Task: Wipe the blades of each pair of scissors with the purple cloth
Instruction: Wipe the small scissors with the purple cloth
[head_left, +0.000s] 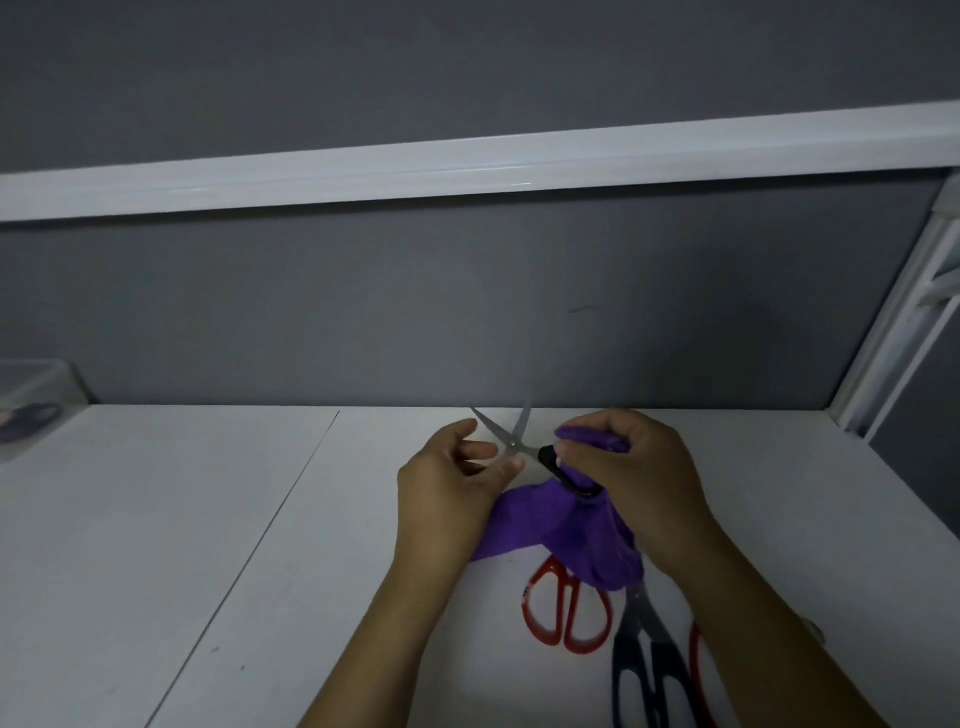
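Small black-handled scissors (511, 439) raised over the far surface (208, 519), blades splayed, left hand (452, 478) pinching near the pivot, right hand (634, 467) clutching handle and purple cloth (587, 540) together; likely hazard: blades snapping shut on skin or snagging the cloth.

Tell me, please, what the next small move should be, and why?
Probably slide the purple cloth onto one blade and wipe toward its tip: the small scissors are open, blades bare; the left hand steadies them at the pivot, and the right hand grips the cloth by the black handle.
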